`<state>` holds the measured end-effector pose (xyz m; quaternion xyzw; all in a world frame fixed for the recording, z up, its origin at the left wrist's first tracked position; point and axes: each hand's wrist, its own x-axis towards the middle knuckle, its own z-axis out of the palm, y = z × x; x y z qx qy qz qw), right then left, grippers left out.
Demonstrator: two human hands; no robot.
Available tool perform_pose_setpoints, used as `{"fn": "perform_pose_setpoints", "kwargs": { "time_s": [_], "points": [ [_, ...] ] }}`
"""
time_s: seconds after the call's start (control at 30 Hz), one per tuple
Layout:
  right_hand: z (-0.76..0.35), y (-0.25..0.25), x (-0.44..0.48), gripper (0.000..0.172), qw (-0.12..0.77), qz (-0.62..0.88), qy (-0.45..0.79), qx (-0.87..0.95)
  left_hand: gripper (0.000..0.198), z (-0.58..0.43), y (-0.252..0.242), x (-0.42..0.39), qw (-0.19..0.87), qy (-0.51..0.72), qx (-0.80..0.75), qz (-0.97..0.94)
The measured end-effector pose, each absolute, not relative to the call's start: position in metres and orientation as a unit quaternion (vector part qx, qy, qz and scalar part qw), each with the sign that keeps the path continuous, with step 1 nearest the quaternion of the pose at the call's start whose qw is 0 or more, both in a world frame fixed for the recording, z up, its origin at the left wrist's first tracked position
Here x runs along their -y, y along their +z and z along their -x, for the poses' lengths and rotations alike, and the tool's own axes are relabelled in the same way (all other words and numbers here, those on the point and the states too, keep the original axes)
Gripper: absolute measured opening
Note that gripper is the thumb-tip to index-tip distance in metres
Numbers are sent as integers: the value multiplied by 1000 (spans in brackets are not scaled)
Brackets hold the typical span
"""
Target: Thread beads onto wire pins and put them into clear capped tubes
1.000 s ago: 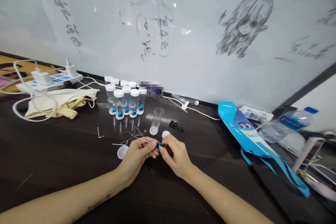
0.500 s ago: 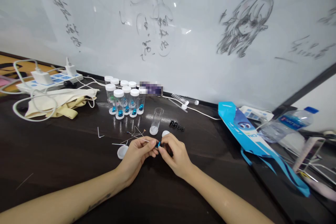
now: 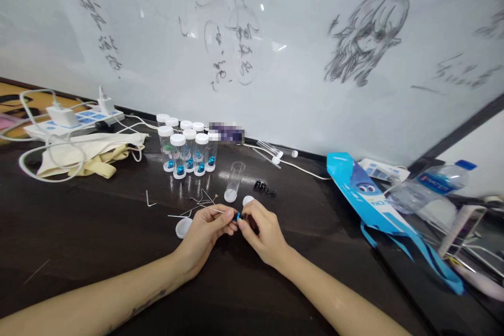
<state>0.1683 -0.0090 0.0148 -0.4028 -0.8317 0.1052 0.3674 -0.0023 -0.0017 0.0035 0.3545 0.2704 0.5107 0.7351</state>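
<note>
Between both hands is a small shiny blue and black part [image 3: 238, 216], mostly covered by fingertips. My left hand [image 3: 210, 226] pinches its left side, and a thin metal rod [image 3: 214, 210] runs out over the fingers. My right hand [image 3: 263, 228] is closed on the part's other side with thumb and forefinger. Just beyond the hands stands a clear tube [image 3: 235, 181] with a white base. A white cap [image 3: 184, 228] lies beside my left hand, another white cap [image 3: 248, 200] behind my right. Small black pieces [image 3: 265, 188] lie in a row.
Several white-capped tubes [image 3: 178, 157] holding blue parts stand at back left. Thin wires [image 3: 202, 200] and a hex key [image 3: 149, 199] lie left of centre. A cloth bag [image 3: 90, 152], power strip [image 3: 84, 118], blue package [image 3: 354, 189] and water bottle [image 3: 441, 181] lie farther out.
</note>
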Motion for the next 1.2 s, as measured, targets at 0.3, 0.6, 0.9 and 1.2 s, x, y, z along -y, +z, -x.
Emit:
{"fn": "perform_pose_setpoints", "kwargs": {
  "time_s": [0.3, 0.6, 0.9, 1.2],
  "points": [
    [-169, 17, 9, 15, 374, 392, 122, 832, 13, 3, 4, 2, 738, 510, -260, -357],
    [-168, 17, 9, 14, 379, 390, 107, 832, 13, 2, 1, 2, 738, 509, -268, -354],
    [-168, 16, 6, 5, 387, 371, 114, 836, 13, 3, 2, 1, 736, 518, -266, -345],
    [-168, 15, 8, 8, 391, 386, 106, 829, 14, 3, 1, 0, 734, 516, -271, -349]
  ]
}}
